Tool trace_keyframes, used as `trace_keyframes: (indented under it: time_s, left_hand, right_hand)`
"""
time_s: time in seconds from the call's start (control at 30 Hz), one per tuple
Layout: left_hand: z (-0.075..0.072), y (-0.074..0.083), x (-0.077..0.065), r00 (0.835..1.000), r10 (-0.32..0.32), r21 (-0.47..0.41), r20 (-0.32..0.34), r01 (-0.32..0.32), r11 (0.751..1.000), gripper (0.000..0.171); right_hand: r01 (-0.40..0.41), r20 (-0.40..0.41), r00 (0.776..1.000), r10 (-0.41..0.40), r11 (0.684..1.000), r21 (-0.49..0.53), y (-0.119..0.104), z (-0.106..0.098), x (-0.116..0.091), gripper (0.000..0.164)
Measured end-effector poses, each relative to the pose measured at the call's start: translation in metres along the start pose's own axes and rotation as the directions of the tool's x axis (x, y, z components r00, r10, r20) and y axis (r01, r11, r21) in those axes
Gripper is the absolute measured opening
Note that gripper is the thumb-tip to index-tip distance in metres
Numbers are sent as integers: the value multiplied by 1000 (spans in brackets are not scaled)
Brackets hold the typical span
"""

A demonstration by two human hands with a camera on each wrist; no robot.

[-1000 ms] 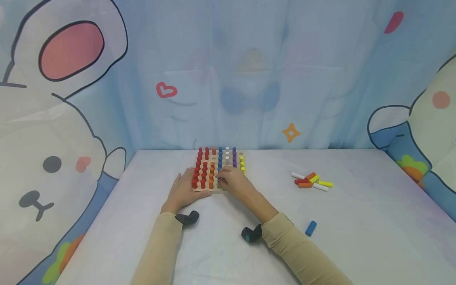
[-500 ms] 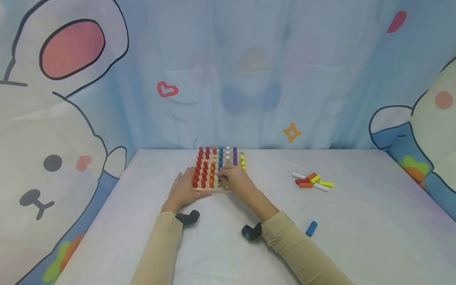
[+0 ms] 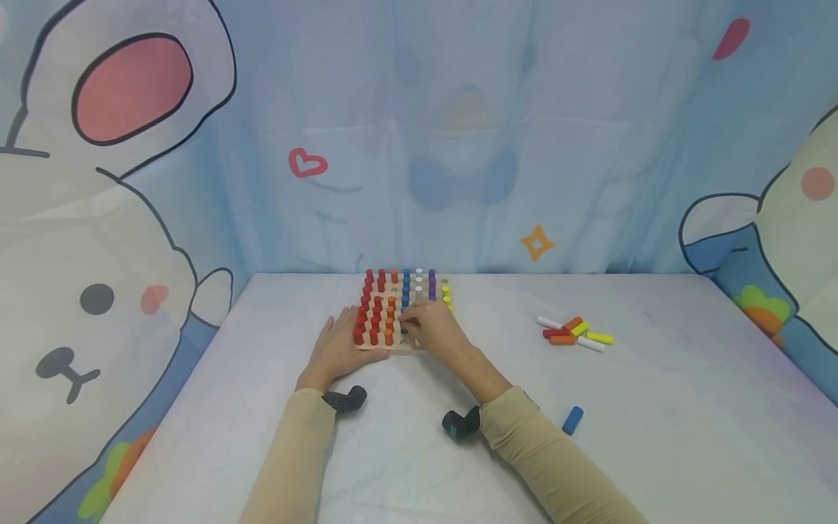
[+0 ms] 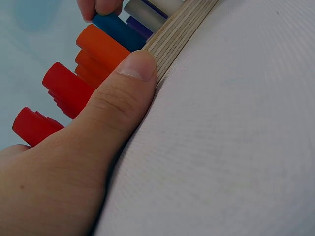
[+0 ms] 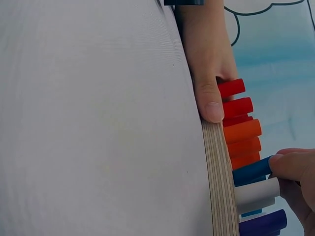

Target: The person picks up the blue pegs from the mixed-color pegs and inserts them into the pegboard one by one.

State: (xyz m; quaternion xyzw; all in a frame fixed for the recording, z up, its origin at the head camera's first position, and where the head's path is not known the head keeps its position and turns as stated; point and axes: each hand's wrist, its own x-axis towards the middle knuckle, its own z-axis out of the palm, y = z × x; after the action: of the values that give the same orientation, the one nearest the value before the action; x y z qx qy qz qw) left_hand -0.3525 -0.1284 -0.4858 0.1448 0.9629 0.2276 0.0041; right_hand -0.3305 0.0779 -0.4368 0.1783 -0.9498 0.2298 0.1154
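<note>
A wooden peg board (image 3: 406,352) carries rows of coloured pegs: red, orange, blue, white, purple and yellow. My left hand (image 3: 335,346) rests at its near left corner, fingers straight along the left side and thumb against the front edge. The right hand (image 3: 435,331) is over the near part of the board, pinching the top of a blue peg (image 5: 253,170) between thumb and fingers. In the right wrist view this peg stands at the board's front edge, between an orange peg (image 5: 242,132) and a white peg (image 5: 257,191). The right hand covers part of the board in the head view.
Right of the board lies a loose pile of several pegs, among them a red peg (image 3: 555,333), a yellow peg (image 3: 599,338) and a white peg (image 3: 591,345). One blue peg (image 3: 572,421) lies nearer, beside the right forearm. A printed curtain (image 3: 458,145) hangs behind the table.
The right hand stays at the blue peg with only a slight shift of the hand and wrist. The left hand and the loose pegs keep their places.
</note>
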Motion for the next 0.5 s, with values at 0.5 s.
trace_keyframes:
  time_s: [0.5]
  left_hand:
    - [0, -1, 0, 1000, -4, 3, 0, 4, 1000, 117]
  right_hand:
    - [32, -20, 999, -33, 999, -29, -1, 2, 0, 13]
